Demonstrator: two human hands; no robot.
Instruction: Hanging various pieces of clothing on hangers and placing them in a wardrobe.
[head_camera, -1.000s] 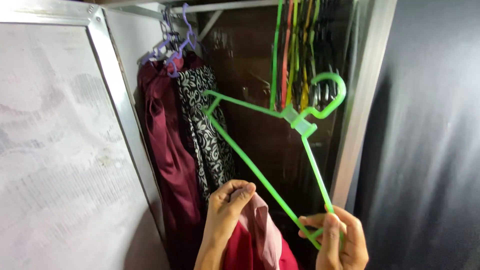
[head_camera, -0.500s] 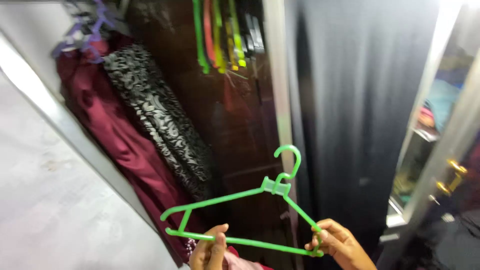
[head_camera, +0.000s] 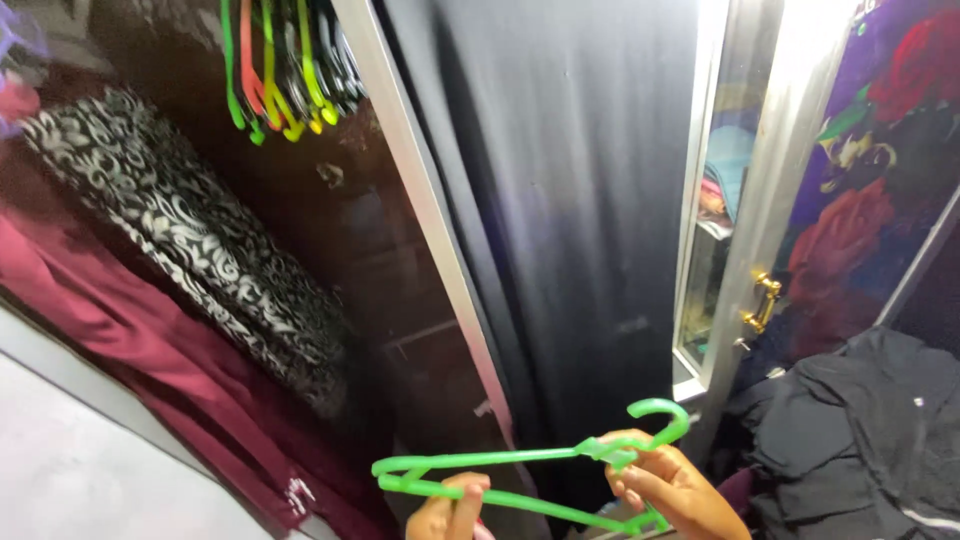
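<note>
Hanger: a bright green plastic hanger (head_camera: 500, 478), thin round bars in a flat triangle with a curled hook, lying nearly level low in the view, just in front of the wardrobe's pale frame post (head_camera: 430, 230).
Hung clothes: left of that post, a black-and-white swirl-patterned garment (head_camera: 200, 260) with a soft drape, and below it a smooth maroon garment (head_camera: 120, 340) with a slight sheen.
Spare hangers: a bunch of green, orange and yellow plastic hangers (head_camera: 280, 70) up high, left of the post.
Wardrobe: dark glossy brown inside; right of the post, a matte black panel (head_camera: 570, 200).
Room: further right of the post, a metal-edged door with brass handles (head_camera: 760, 300), a rose-printed fabric (head_camera: 880, 150), and a heap of black cloth (head_camera: 860, 430).
Left hand: the left hand (head_camera: 450, 510), mostly cut off by the lower edge, has its fingers closed over the hanger's bottom bar.
Right hand: the right hand (head_camera: 665, 490) is clamped on the hanger near its neck and right shoulder; which fingers press where is probably not readable through the blur.
</note>
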